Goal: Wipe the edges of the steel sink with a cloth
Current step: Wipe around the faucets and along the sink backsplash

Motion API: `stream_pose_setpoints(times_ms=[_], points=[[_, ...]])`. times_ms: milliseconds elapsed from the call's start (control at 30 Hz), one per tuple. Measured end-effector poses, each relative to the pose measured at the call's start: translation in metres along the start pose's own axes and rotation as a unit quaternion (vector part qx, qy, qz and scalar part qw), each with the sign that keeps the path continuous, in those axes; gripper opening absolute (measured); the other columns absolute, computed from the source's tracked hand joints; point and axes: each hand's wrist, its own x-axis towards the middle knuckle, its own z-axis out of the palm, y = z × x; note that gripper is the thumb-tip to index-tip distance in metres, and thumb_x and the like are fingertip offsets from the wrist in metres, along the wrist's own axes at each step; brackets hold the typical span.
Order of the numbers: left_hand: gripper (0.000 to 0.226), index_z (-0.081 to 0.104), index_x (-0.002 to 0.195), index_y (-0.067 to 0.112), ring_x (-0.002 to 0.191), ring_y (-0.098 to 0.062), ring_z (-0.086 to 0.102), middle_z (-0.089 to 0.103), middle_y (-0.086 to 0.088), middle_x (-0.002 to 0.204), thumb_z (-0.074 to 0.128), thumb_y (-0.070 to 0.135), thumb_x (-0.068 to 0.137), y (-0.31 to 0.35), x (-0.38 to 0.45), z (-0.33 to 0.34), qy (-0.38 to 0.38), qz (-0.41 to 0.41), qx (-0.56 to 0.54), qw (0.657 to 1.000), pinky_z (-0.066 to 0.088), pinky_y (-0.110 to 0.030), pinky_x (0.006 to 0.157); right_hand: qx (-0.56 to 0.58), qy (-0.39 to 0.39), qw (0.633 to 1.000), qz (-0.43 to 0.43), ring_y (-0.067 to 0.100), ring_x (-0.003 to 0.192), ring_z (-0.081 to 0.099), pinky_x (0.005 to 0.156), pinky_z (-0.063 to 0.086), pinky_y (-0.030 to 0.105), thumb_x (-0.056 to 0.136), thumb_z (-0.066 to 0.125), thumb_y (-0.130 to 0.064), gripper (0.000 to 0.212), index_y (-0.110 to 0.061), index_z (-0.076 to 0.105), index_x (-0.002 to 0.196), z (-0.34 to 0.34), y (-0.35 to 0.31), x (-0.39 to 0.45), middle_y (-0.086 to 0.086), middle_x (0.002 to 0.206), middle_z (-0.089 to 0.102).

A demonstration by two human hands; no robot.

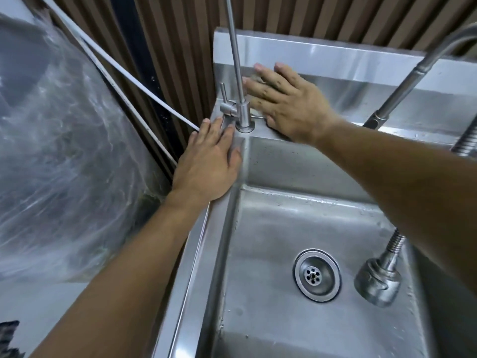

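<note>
- Sink (196,267): brushed steel, a rectangular basin with rounded inner corners, a flat folded rim along its left side and a raised steel backsplash behind; water drops bead on the basin floor.
- Cloth (254,109): only a pale sliver shows under the right hand, on the back ledge just beside the thin tap.
- Right hand (289,107): lies flat with fingers straight and spread, pressing the cloth against the back left corner ledge, fingertips touching the backsplash.
- Left hand (209,164): rests flat and relaxed on the left rim, fingers straight and holding nothing, tips reaching the tap's base.
- Thin tap (238,73): slender steel tube rising from a round base, with a small lever at its side.
- Drain (317,275): round steel strainer with small holes.
- Spray head (378,284): chunky metal nozzle on a ribbed hose, hanging over the basin.
- Plastic sheet (59,156): clear and crinkled, left of the sink.
- White cables (124,73): two, running diagonally over a ribbed brown wall.
</note>
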Motion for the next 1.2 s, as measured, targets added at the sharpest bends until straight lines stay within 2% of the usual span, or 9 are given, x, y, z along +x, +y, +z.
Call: stream_pose_setpoints(times_ms=[233,367,500,600,733,833,1067,1133,1200], points=[[0.049,0.067,0.129,0.006,0.127,-0.037,0.056,0.064,-0.014,0.138,0.041,0.036,0.099,0.001,-0.002,0.005,0.093,0.068,0.046,0.992,0.040,-0.050,0.113,0.159,0.011,0.917,0.367,0.048,0.157,0.003,0.128,-0.002,0.053,0.103,0.041,-0.025,0.071,-0.027,0.009,0.166,-0.007,-0.039,-0.030,0.015,0.173,0.005],[0.029,0.076,0.112,0.013,0.104,-0.032,0.065,0.074,-0.003,0.113,0.058,0.024,0.092,0.003,0.001,0.007,0.153,0.151,-0.003,0.977,0.050,-0.044,0.095,0.190,0.049,0.891,0.409,0.051,0.155,0.009,0.128,0.004,0.054,0.107,0.039,-0.037,0.065,-0.012,0.019,0.164,-0.004,-0.053,-0.004,0.028,0.168,0.013],[0.034,0.075,0.119,0.012,0.109,-0.027,0.066,0.073,-0.002,0.118,0.066,0.013,0.087,0.033,0.018,0.008,0.168,0.237,-0.035,0.956,0.034,-0.028,0.108,0.192,0.133,0.884,0.405,0.041,0.158,0.013,0.130,0.009,0.051,0.111,0.035,-0.025,0.054,-0.014,0.024,0.163,0.004,-0.025,-0.012,0.018,0.170,0.018],[0.048,0.058,0.141,0.012,0.139,-0.028,0.049,0.057,-0.004,0.145,0.052,0.021,0.094,0.054,0.047,0.010,0.098,0.254,-0.013,0.962,0.035,-0.042,0.119,0.283,0.208,0.761,0.545,0.039,0.159,0.001,0.130,0.002,0.051,0.112,0.029,-0.029,0.056,-0.008,0.018,0.164,-0.003,-0.005,-0.008,0.016,0.172,0.010],[0.067,0.022,0.164,0.010,0.161,-0.025,0.010,0.017,-0.008,0.173,0.026,0.043,0.106,0.053,0.071,0.028,0.038,0.200,0.094,0.975,0.005,-0.043,0.131,0.351,0.292,0.610,0.648,0.044,0.158,0.001,0.129,0.004,0.055,0.110,0.039,-0.025,0.056,0.002,0.027,0.158,-0.008,0.003,0.009,0.023,0.170,0.013],[0.070,0.017,0.164,0.009,0.160,-0.025,0.012,0.016,-0.011,0.172,0.014,0.050,0.107,0.046,0.071,0.044,0.043,0.206,0.130,0.969,0.006,-0.043,0.131,0.284,0.282,0.675,0.620,0.051,0.155,0.013,0.128,0.011,0.057,0.108,0.049,-0.027,0.052,0.004,0.043,0.149,0.003,-0.008,0.002,0.031,0.164,0.024],[0.067,0.020,0.163,0.006,0.159,-0.026,0.017,0.022,-0.012,0.170,0.017,0.047,0.109,0.045,0.071,0.044,0.048,0.214,0.124,0.968,0.006,-0.041,0.130,0.209,0.175,0.847,0.456,0.044,0.157,0.010,0.130,0.008,0.053,0.112,0.039,-0.027,0.053,-0.015,0.028,0.162,0.012,-0.025,-0.016,0.021,0.169,0.019],[0.068,0.016,0.164,0.008,0.160,-0.026,0.013,0.017,-0.011,0.171,0.013,0.048,0.109,0.045,0.071,0.043,0.041,0.214,0.125,0.968,0.002,-0.040,0.130,0.199,0.183,0.844,0.463,0.041,0.158,0.011,0.130,0.009,0.052,0.111,0.039,-0.026,0.051,-0.020,0.031,0.161,0.014,-0.018,-0.020,0.017,0.170,0.021],[0.068,0.016,0.164,0.009,0.160,-0.026,0.013,0.016,-0.010,0.171,0.012,0.048,0.109,0.047,0.070,0.042,0.043,0.215,0.122,0.968,0.001,-0.040,0.129,0.229,0.224,0.773,0.548,0.040,0.158,0.008,0.131,0.003,0.046,0.110,0.037,-0.024,0.051,-0.017,0.033,0.161,0.014,-0.010,-0.022,0.017,0.170,0.019]])
